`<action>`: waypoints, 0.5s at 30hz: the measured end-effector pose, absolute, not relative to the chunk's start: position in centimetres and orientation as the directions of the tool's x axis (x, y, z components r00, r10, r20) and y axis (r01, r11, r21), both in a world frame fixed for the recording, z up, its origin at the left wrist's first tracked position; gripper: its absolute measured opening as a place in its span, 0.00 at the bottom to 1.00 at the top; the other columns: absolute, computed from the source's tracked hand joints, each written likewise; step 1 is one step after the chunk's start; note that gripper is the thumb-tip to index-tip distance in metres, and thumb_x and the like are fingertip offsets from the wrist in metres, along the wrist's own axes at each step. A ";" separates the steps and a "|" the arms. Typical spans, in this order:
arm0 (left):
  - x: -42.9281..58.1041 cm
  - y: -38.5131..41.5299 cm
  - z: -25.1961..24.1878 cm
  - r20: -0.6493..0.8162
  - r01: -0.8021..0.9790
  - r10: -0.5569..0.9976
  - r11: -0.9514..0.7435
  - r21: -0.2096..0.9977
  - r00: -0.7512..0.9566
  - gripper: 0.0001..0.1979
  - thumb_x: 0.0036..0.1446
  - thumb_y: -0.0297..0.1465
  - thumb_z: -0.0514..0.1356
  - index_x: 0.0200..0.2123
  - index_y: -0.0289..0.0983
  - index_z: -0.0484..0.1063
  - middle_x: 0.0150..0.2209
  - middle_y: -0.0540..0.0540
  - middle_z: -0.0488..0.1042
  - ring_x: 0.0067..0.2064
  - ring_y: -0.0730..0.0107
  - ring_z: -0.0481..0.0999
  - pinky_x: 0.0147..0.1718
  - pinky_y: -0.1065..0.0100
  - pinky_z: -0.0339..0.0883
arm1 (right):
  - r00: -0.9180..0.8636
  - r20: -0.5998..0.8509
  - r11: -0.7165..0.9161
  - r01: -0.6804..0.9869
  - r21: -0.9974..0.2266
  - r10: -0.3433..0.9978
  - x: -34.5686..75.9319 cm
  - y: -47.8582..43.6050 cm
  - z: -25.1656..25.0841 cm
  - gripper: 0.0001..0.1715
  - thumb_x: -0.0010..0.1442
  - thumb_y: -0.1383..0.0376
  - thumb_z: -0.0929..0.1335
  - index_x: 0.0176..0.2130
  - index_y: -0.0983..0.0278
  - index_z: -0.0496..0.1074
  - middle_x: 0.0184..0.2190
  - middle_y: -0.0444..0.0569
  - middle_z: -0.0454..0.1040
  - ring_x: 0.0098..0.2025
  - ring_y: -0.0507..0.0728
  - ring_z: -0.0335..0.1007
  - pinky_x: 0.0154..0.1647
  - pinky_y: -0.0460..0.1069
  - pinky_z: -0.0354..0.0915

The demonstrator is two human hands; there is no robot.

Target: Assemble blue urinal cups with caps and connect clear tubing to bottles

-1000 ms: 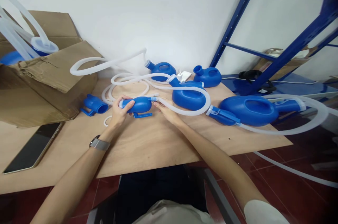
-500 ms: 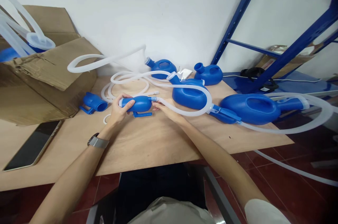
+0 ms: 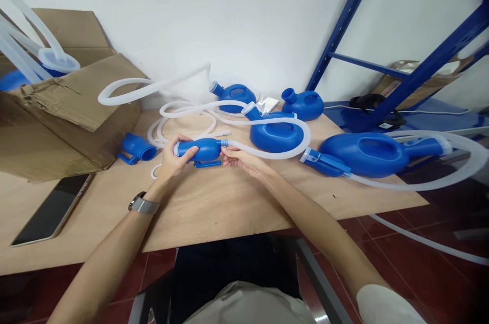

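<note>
My left hand [image 3: 176, 156] is wrapped around a blue plastic urinal cup [image 3: 205, 149] with a side handle, lying sideways just above the table. A clear collar rings its left end. At its narrow right end a translucent white hose [image 3: 263, 153] joins the spout. My right hand [image 3: 242, 160] pinches the hose at this joint, thumb and fingertips together; how far the hose sits over the spout I cannot tell. The hose runs right and loops back over a blue urinal bottle [image 3: 275, 136]. Left of my left hand lies another blue cup [image 3: 139, 148].
A cardboard box [image 3: 69, 125] with hoses sticking out stands at left, a phone [image 3: 51, 212] before it. More blue bottles [image 3: 362, 156] and a hosed cup [image 3: 324, 162] lie at right. Coiled hose [image 3: 164, 133] covers the back. A blue shelf rack [image 3: 351, 23] stands at right.
The hose loop at right has shifted off the hosed cup beside it, slightly up and right. My right fingers have changed their grip at the joint. The left hand keeps its hold.
</note>
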State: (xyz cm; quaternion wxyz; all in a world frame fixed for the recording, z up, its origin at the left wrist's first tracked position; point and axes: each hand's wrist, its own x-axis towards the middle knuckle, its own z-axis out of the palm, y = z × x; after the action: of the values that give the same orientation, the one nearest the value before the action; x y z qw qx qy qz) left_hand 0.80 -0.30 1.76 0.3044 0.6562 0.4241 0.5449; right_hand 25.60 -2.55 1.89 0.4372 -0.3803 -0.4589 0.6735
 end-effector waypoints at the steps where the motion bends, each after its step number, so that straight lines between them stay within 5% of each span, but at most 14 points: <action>1: 0.7 -0.2 1.7 0.466 0.246 0.884 -0.462 0.852 0.047 0.20 0.51 0.46 0.73 0.37 0.39 0.75 0.35 0.49 0.74 0.26 0.73 0.73 0.19 0.73 0.67 | -0.328 -0.119 -0.209 -0.253 -0.945 0.937 25.5 -2.6 1.8 0.19 0.53 0.53 0.82 0.31 0.65 0.81 0.29 0.47 0.79 0.30 0.50 0.75 0.37 0.47 0.74; 6: 0.2 0.2 1.5 0.511 0.310 0.859 -0.496 0.811 0.035 0.20 0.50 0.45 0.73 0.38 0.38 0.75 0.37 0.47 0.77 0.31 0.69 0.75 0.23 0.72 0.70 | -0.268 -0.053 -0.116 -0.228 -0.967 0.962 25.1 -2.6 1.4 0.23 0.51 0.48 0.82 0.31 0.64 0.81 0.28 0.47 0.79 0.31 0.53 0.76 0.39 0.49 0.75; 15: 0.7 0.2 1.6 0.388 0.113 0.919 -0.394 0.912 0.072 0.21 0.52 0.46 0.73 0.35 0.38 0.72 0.29 0.52 0.72 0.17 0.76 0.70 0.13 0.74 0.62 | -0.131 0.249 0.259 0.058 -0.964 0.959 25.3 -2.2 0.5 0.15 0.61 0.53 0.75 0.32 0.61 0.80 0.28 0.46 0.79 0.33 0.58 0.79 0.39 0.52 0.72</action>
State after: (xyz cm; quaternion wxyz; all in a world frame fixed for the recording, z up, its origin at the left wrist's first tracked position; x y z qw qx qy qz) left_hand 0.68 0.16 1.61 0.3692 0.6321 0.4080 0.5456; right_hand 25.29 -2.15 0.54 0.5092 -0.4184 -0.6082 0.4424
